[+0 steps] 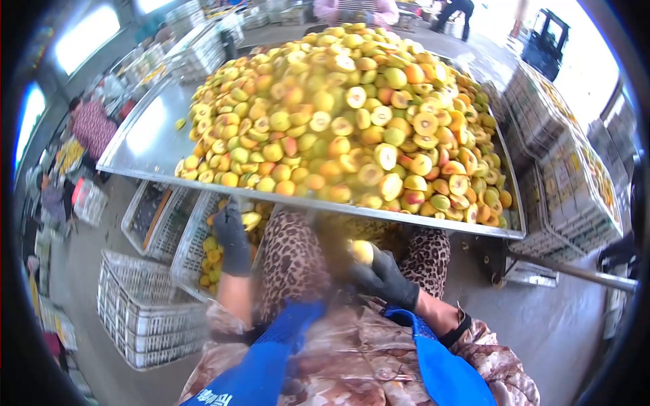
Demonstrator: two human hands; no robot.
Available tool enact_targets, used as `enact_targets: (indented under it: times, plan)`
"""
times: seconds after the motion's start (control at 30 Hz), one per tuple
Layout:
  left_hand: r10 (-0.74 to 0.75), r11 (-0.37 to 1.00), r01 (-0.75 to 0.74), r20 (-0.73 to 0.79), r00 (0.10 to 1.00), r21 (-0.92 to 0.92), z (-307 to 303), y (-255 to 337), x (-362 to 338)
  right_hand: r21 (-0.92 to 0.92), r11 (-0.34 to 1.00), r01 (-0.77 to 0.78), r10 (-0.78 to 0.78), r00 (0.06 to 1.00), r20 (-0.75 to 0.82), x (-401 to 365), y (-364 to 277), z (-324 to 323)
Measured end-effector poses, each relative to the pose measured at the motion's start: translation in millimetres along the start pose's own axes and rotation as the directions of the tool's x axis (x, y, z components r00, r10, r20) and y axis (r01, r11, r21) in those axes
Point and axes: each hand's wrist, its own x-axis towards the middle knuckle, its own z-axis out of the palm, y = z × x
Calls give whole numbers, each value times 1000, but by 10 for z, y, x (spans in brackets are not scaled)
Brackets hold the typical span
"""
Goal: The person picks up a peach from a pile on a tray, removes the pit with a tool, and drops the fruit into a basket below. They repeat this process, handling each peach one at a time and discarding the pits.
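Note:
A large heap of yellow-orange peaches (325, 122), many cut in half with pits showing, covers a metal-rimmed table (145, 139) before me. My right hand (387, 276), in a dark grey glove, is closed around a yellow peach (361, 252) above my lap. My left hand (231, 237), gloved the same way, is at the table's front edge above a crate (184, 260) of peaches. A yellow peach half (251, 220) lies against its thumb side, seemingly in its fingers. A blurred smear hides part of the area between my hands.
A white crate (145, 311) stands on the floor at left, with another crate (162, 220) behind it. Stacked full crates (562, 169) rise on the right, near a metal bar (575, 268). Other people (355, 10) are farther off, and a forklift (545, 44) stands at the back right.

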Motion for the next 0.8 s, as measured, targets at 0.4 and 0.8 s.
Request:
enact_targets:
  times: [0.4,0.8]
  plan:
    - [237,428,-787,785,572,444,2775,-459,-731,16,912,-410,402,885,-233,-565,525,-245]
    - [-49,942,292,792,609,-166,2182,-131,-846,324,945,-40,217,819,-530,-171,326,-395]
